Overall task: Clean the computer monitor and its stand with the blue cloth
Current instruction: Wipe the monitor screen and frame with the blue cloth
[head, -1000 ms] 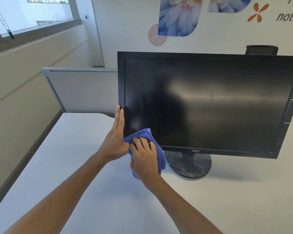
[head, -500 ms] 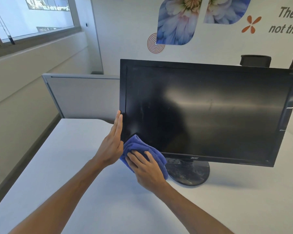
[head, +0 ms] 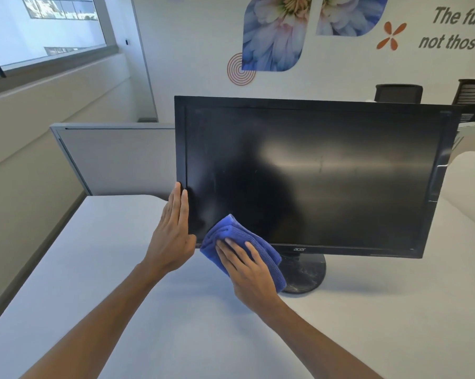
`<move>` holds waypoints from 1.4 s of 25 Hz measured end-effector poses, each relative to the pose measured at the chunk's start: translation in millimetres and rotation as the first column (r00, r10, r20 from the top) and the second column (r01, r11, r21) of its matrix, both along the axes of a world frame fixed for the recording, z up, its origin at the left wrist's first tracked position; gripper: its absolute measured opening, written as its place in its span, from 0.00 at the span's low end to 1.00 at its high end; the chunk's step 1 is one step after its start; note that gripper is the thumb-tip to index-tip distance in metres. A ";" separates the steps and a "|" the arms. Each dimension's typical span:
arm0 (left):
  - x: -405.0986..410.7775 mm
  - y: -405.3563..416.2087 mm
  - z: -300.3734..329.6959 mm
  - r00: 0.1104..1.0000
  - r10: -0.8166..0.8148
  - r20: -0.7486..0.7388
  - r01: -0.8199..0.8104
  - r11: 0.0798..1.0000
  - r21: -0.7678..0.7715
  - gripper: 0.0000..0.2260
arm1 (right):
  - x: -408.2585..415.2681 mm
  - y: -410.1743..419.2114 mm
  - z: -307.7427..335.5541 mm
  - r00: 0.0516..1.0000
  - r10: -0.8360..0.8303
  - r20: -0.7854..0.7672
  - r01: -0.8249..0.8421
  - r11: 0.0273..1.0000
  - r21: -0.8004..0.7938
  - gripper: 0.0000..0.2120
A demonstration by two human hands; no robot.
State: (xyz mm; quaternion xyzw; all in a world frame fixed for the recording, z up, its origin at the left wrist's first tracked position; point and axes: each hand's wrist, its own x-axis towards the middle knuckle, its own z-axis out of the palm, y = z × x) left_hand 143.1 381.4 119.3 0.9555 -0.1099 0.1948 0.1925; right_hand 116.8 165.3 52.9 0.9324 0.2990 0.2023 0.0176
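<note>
Head view: monitor point(head: 312, 173) upright on white tabletop point(head: 121, 296), round stand point(head: 304, 274) beneath it.
Left hand point(head: 173, 236): fingers straight, flat against the screen's left bezel, steadying it.
Right hand point(head: 247, 266): fingers spread, pressing the blue cloth point(head: 230, 231) onto the lower-left corner of the screen.
Change: cloth has slid slightly right along the bottom edge and opened out under the palm; a second ago it sat bunched under curled fingers.
Meaning: wiping looks barely started; smears remain mid-screen, stand looks dusty and untouched.
Versus earlier: left hand has stayed on the bezel.
</note>
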 end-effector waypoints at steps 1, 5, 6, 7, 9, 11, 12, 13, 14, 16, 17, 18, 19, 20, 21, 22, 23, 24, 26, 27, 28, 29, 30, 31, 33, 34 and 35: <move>-3.3 -2.6 -4.3 1.000 0.026 -0.006 -0.026 0.999 0.034 0.41 | -2.1 -7.7 -1.2 1.000 -0.015 0.002 0.015 1.000 0.012 0.36; -14.1 -3.9 -16.8 0.996 0.081 -0.023 -0.078 0.990 0.116 0.41 | -8.5 -33.7 -3.8 0.997 -0.070 0.009 0.070 0.996 0.051 0.36; -14.5 -3.3 -16.9 0.996 0.086 -0.024 -0.082 0.988 0.130 0.41 | -10.0 -41.0 -4.6 0.996 -0.085 0.010 0.084 0.995 0.058 0.35; -14.6 -2.9 -16.2 0.996 0.087 -0.024 -0.083 0.986 0.142 0.41 | -11.5 -49.1 -5.4 0.995 -0.101 0.011 0.100 0.993 0.069 0.35; -14.8 -2.7 -14.7 0.996 0.087 -0.020 -0.083 0.984 0.156 0.42 | -13.2 -68.5 -7.3 0.990 -0.136 0.024 0.133 0.986 0.099 0.34; -15.7 -2.7 -14.2 0.996 0.090 -0.013 -0.087 0.983 0.161 0.41 | -14.0 -89.7 -9.1 0.986 -0.164 0.039 0.160 0.982 0.102 0.35; -15.9 -2.8 -14.3 0.996 0.092 -0.013 -0.089 0.983 0.163 0.41 | -14.4 -100.4 -10.3 0.983 -0.179 0.046 0.174 0.980 0.092 0.35; -16.1 -3.7 -14.3 0.995 0.097 -0.013 -0.093 0.982 0.163 0.41 | -14.7 -111.5 -11.1 0.979 -0.196 0.057 0.191 0.978 0.081 0.35; -16.0 -5.1 -14.5 0.994 0.105 -0.011 -0.102 0.982 0.161 0.41 | -15.3 -122.4 -11.5 0.974 -0.217 0.065 0.212 0.974 0.076 0.35; -15.3 -10.1 -14.9 0.992 0.122 -0.010 -0.119 0.981 0.155 0.41 | -17.1 -145.4 -14.2 0.959 -0.270 0.085 0.264 0.961 0.080 0.33; -15.1 -12.6 -15.5 0.991 0.133 -0.010 -0.129 0.980 0.154 0.41 | -18.4 -157.6 -15.8 0.950 -0.297 0.099 0.289 0.953 0.090 0.31; -14.6 -14.4 -16.5 0.989 0.145 -0.008 -0.142 0.978 0.154 0.42 | -19.6 -169.8 -17.8 0.940 -0.324 0.108 0.314 0.944 0.103 0.28; -14.2 -15.7 -17.4 0.988 0.155 -0.005 -0.152 0.976 0.157 0.42 | -21.3 -181.8 -18.2 0.929 -0.356 0.105 0.344 0.932 0.119 0.27; -14.0 -16.3 -18.0 0.987 0.162 -0.003 -0.160 0.974 0.163 0.42 | -22.5 -193.8 -19.1 0.919 -0.384 0.095 0.369 0.919 0.140 0.26; -13.9 -16.8 -18.4 0.986 0.164 0.000 -0.162 0.972 0.170 0.42 | -24.1 -206.0 -18.6 0.910 -0.409 0.070 0.394 0.904 0.163 0.26; -14.1 -17.1 -18.8 0.986 0.164 0.002 -0.162 0.971 0.177 0.42 | -25.5 -217.7 -18.0 0.902 -0.429 0.046 0.414 0.890 0.190 0.26; -14.8 -17.0 -18.9 0.986 0.165 0.006 -0.164 0.970 0.182 0.41 | -27.0 -228.9 -16.3 0.896 -0.443 0.017 0.430 0.877 0.215 0.25; -15.1 -17.4 -18.9 0.986 0.166 0.010 -0.165 0.969 0.185 0.41 | -28.7 -238.7 -14.0 0.892 -0.451 -0.014 0.440 0.861 0.256 0.25; -17.3 -18.7 -17.8 0.985 0.172 0.020 -0.173 0.967 0.185 0.40 | -32.5 -248.9 -4.0 0.870 -0.478 -0.118 0.476 0.754 0.452 0.26; -18.2 -20.0 -15.8 0.984 0.176 0.032 -0.179 0.966 0.185 0.39 | -33.0 -246.8 8.3 0.854 -0.490 -0.175 0.483 0.623 0.615 0.25; -18.9 -21.6 -12.8 0.982 0.180 0.049 -0.186 0.966 0.182 0.39 | -28.4 -242.2 22.1 0.837 -0.494 -0.235 0.474 0.440 0.763 0.25; -19.2 -23.1 -8.6 0.981 0.181 0.069 -0.190 0.966 0.175 0.39 | -20.0 -236.0 37.9 0.821 -0.482 -0.307 0.458 0.234 0.857 0.26; -18.9 -24.6 -4.4 0.981 0.177 0.085 -0.189 0.968 0.167 0.40 | -11.2 -227.5 56.1 0.819 -0.447 -0.360 0.433 0.071 0.898 0.27; -18.4 -24.1 0.7 0.979 0.175 0.101 -0.190 0.969 0.161 0.40 | -1.9 -215.3 78.2 0.837 -0.408 -0.366 0.385 -0.036 0.922 0.28; -14.9 -22.4 10.2 0.976 0.174 0.128 -0.194 0.967 0.167 0.38 | 17.0 -190.7 124.6 0.883 -0.390 -0.260 0.235 -0.112 0.965 0.28; -12.1 -20.9 15.4 0.974 0.178 0.136 -0.200 0.965 0.170 0.38 | 27.3 -179.8 149.1 0.897 -0.401 -0.189 0.164 -0.096 0.982 0.28; -8.7 -19.5 20.6 0.973 0.183 0.141 -0.206 0.964 0.167 0.37 | 38.7 -171.0 171.4 0.904 -0.412 -0.116 0.106 -0.048 0.993 0.28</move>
